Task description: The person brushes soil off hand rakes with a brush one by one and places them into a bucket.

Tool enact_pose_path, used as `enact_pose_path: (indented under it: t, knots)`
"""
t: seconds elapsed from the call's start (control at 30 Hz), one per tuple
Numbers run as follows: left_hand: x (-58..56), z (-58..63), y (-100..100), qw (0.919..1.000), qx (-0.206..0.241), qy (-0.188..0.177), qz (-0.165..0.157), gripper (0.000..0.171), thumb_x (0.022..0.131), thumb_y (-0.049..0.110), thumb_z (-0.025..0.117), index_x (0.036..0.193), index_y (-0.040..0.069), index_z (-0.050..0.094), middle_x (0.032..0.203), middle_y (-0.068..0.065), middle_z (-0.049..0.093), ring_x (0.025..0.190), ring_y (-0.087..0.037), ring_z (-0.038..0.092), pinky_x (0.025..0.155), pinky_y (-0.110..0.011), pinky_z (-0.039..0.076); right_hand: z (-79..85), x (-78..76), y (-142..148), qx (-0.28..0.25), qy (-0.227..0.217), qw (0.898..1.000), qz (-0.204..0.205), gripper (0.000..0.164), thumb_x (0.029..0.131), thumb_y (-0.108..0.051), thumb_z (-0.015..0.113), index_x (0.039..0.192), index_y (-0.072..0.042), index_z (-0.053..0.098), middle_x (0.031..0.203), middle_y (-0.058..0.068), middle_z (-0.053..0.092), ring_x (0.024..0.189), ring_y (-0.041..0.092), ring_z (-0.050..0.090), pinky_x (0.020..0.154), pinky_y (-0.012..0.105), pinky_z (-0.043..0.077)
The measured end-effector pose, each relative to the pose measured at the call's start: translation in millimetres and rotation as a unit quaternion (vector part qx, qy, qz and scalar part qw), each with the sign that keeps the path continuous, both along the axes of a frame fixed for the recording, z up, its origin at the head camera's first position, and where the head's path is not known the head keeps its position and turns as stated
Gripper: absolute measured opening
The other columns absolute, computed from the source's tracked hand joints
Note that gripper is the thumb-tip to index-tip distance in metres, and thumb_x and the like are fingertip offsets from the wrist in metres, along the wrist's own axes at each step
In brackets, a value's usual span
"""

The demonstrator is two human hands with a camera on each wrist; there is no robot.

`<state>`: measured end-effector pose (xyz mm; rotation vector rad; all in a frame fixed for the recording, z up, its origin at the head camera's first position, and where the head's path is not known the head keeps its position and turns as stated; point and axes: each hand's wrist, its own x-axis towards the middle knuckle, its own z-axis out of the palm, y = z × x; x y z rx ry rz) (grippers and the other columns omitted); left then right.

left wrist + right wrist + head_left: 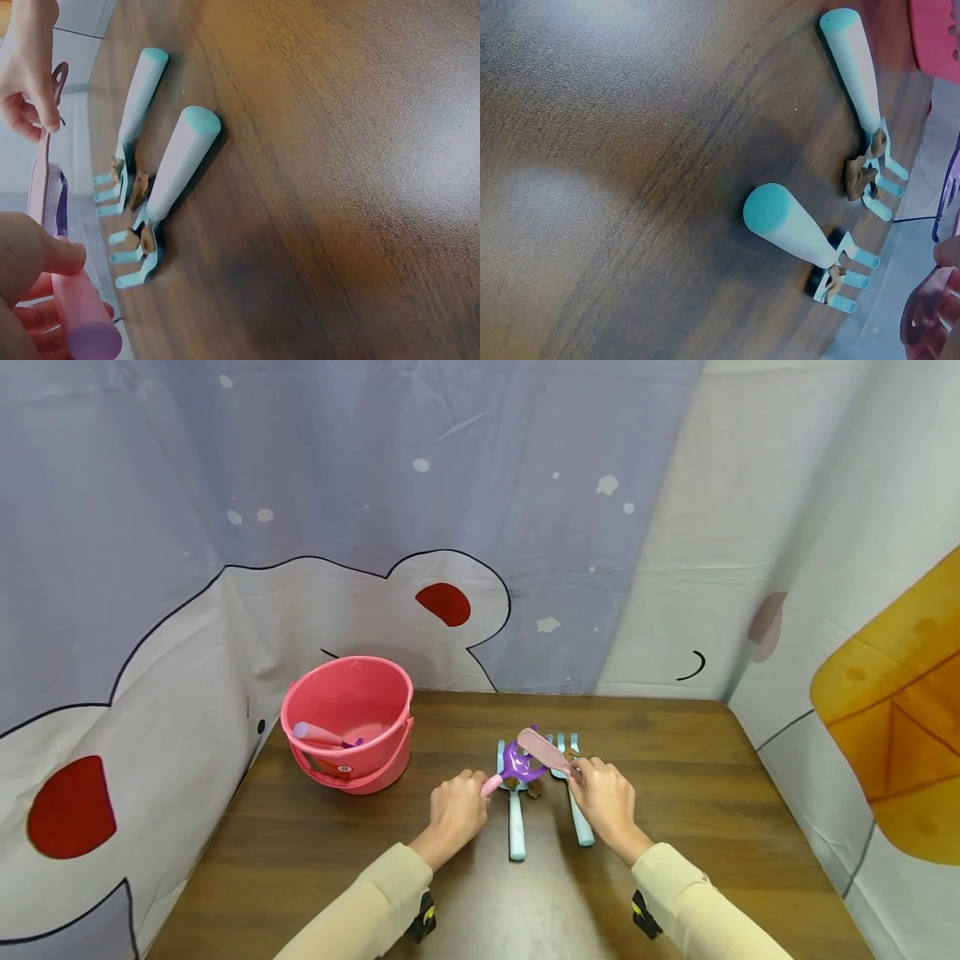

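My left hand (459, 806) grips the pink handle of a small toy rake with a purple head (517, 766). My right hand (606, 797) pinches the handle of a pale pink brush (542, 749), whose flat head overlaps the purple tines; bristles are hidden in the head view. Below them on the table lie two light blue toy rakes, the left one (517, 835) and the right one (581, 825), handles toward me. Brown clumps (140, 189) sit on and between their tines, plainest in the wrist views.
A pink bucket (393, 768) stands at the table's back left, its handle hanging down in front. Inside leans another tool with a pink and lilac handle (318, 733). Printed cloth (555, 527) hangs behind the wooden table (675, 743) and at both sides.
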<state>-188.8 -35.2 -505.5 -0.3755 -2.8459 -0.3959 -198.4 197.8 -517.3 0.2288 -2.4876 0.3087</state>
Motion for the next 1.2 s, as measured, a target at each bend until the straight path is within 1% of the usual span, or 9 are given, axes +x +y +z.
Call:
enact_pose_path:
  t: [0.2,0.37,0.57,0.8,0.9,1.07,1.2]
  knots:
    - [0.4,0.6,0.6,1.0,-0.008,-0.002,0.003,0.021,0.072,0.024,0.076,0.086,0.012,0.065,0.068,0.001,0.054,0.058,-0.023,0.06,0.046,-0.034,0.043,0.4,-4.2,4.2,0.014,0.018,1.0,0.009,0.017,0.068,-0.017,0.078,0.082,-0.013,0.069,0.071,0.003,0.064,0.055,0.022,0.055,0.043,0.034,0.042]
    - [0.2,-1.0,0.6,0.9999,-0.009,-0.005,0.003,0.022,0.072,0.024,0.076,0.086,0.011,0.066,0.068,0.001,0.054,0.059,-0.023,0.06,0.046,-0.035,0.043,4.7,-6.4,9.3,0.008,0.033,0.999,0.006,0.017,0.068,-0.015,0.077,0.082,-0.013,0.069,0.07,0.003,0.063,0.055,0.024,0.054,0.044,0.036,0.041]
    - [0.3,-0.7,-2.0,0.9998,-0.011,-0.013,0.007,0.022,0.071,0.024,0.076,0.086,0.012,0.065,0.068,0.002,0.053,0.059,-0.023,0.06,0.046,-0.035,0.043,10.3,-10.6,22.3,-0.013,0.045,0.999,-0.014,0.017,0.068,-0.012,0.078,0.083,-0.011,0.069,0.071,0.006,0.064,0.057,0.028,0.056,0.046,0.039,0.043]
    - [-0.3,0.4,-4.9,0.9997,-0.011,-0.016,0.012,0.022,0.072,0.023,0.075,0.087,0.011,0.065,0.069,0.0,0.055,0.059,-0.024,0.06,0.046,-0.035,0.043,13.9,-11.7,41.0,-0.036,0.028,0.998,-0.046,0.018,0.069,-0.012,0.077,0.085,-0.009,0.069,0.075,0.009,0.066,0.062,0.031,0.058,0.05,0.043,0.044]
    - [-0.8,0.0,-5.5,0.9997,-0.004,-0.02,0.014,0.022,0.073,0.023,0.075,0.088,0.011,0.065,0.069,0.0,0.054,0.059,-0.024,0.059,0.046,-0.035,0.042,15.2,-11.6,46.3,-0.042,0.022,0.998,-0.052,0.018,0.069,-0.012,0.076,0.086,-0.009,0.069,0.077,0.01,0.066,0.064,0.032,0.059,0.052,0.044,0.045]
    - [-1.2,-1.5,-6.1,0.9991,0.021,-0.031,0.02,0.023,0.073,0.023,0.074,0.092,0.012,0.066,0.069,0.001,0.054,0.059,-0.024,0.059,0.046,-0.034,0.041,17.0,-12.1,48.5,-0.049,0.021,0.997,-0.054,0.019,0.069,-0.012,0.076,0.086,-0.009,0.069,0.078,0.01,0.066,0.065,0.034,0.059,0.052,0.045,0.045]
    - [-1.0,-1.0,-5.9,0.9968,0.046,-0.059,0.028,0.024,0.075,0.024,0.073,0.096,0.014,0.066,0.072,0.0,0.057,0.06,-0.023,0.059,0.047,-0.033,0.04,17.8,-12.4,48.5,-0.055,0.018,0.997,-0.057,0.018,0.07,-0.012,0.075,0.087,-0.009,0.069,0.078,0.01,0.066,0.066,0.034,0.059,0.053,0.047,0.045]
